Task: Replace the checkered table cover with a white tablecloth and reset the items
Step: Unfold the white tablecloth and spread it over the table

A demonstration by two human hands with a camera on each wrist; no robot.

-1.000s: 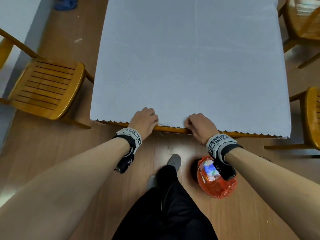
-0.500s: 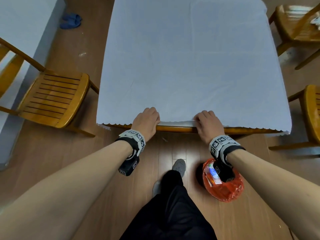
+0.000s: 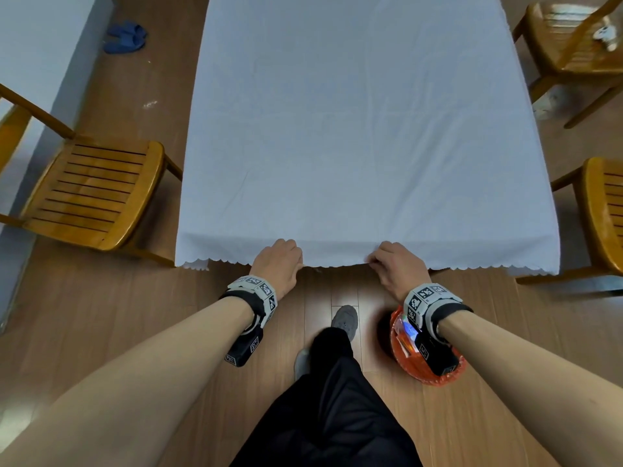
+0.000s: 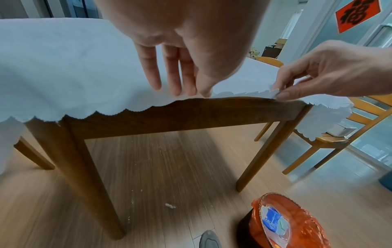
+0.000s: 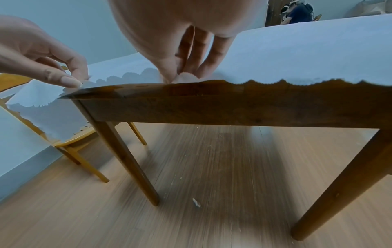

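- Chair [image 3: 91,193], left of the table: slatted seat, bare. Blue slippers [image 3: 126,37] lie on the floor beyond it.
- Cloth [image 3: 364,129]: the white tablecloth lies spread over the whole table. A second ago its scalloped hem sat short of the near table edge and wood showed along the front; now the hem hangs just over that edge. I judge this the last pull to square the cloth, so the cover swap looks done and resetting the items is what remains.
- Left hand [image 3: 278,264]: at the near hem, left of centre. In the left wrist view the fingers [image 4: 171,73] point down, nearly straight; the thumb seems to pin the hem against them, a light pinch.
- Table [image 4: 180,115]: dark wood rail and legs show under the hem in both wrist views.
- Right hand [image 3: 394,267]: at the hem, right of centre, thumb and forefinger pinching a scallop of the cloth.
- Basket [image 3: 428,352]: an orange, wrapped, round container on the floor below the right wrist; inside it a blue-and-white packet, other contents unclear. Probably an item to go back on the table.
- Chairs on the right: the far one [image 3: 573,38] carries a small white object I cannot identify.
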